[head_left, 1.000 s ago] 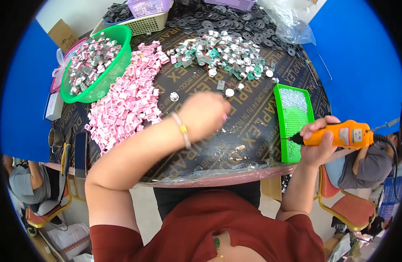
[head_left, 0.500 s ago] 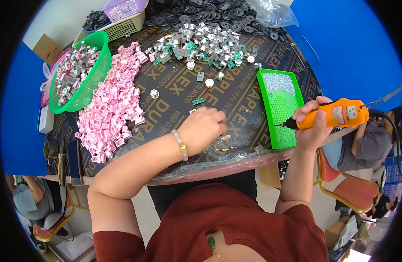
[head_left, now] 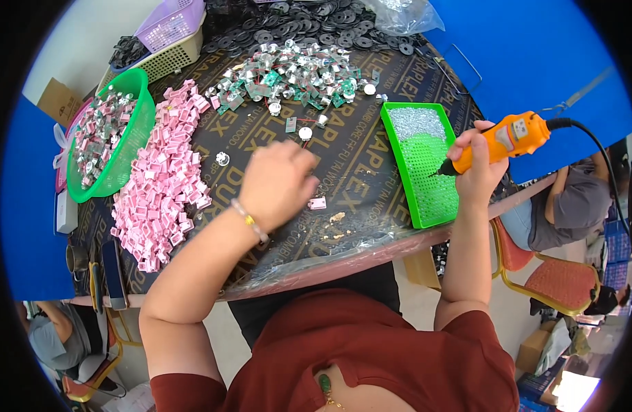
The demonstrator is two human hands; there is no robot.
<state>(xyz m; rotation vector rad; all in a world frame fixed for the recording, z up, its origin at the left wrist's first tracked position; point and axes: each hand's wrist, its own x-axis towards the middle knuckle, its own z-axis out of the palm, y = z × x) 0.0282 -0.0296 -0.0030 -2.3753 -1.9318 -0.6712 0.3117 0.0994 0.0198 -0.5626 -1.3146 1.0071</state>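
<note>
My right hand (head_left: 479,165) is wrapped round an orange electric screwdriver (head_left: 511,141). Its dark tip points down over the green tray (head_left: 406,180), which holds loose silvery screws (head_left: 417,122) at the far end and a perforated plate nearer me. My left hand (head_left: 278,182), smeared by motion, is above the table just in front of a small circuit board with a white round part (head_left: 305,133); whether its fingers hold anything is not clear. On the table to its right lies a single pink plastic housing (head_left: 317,203).
A heap of pink housings (head_left: 158,182) spreads at left beside a tilted green basket (head_left: 146,123) of parts. Wired circuit boards (head_left: 288,75) are piled at the back, black discs (head_left: 288,31) behind them. A phone (head_left: 114,271) lies at the left edge. The screwdriver's cable (head_left: 597,151) trails right.
My left hand has moved left and away from me, uncovering the pink housing on the table. The screwdriver tip has shifted slightly toward the tray's far end. The whole view has swung a little.
</note>
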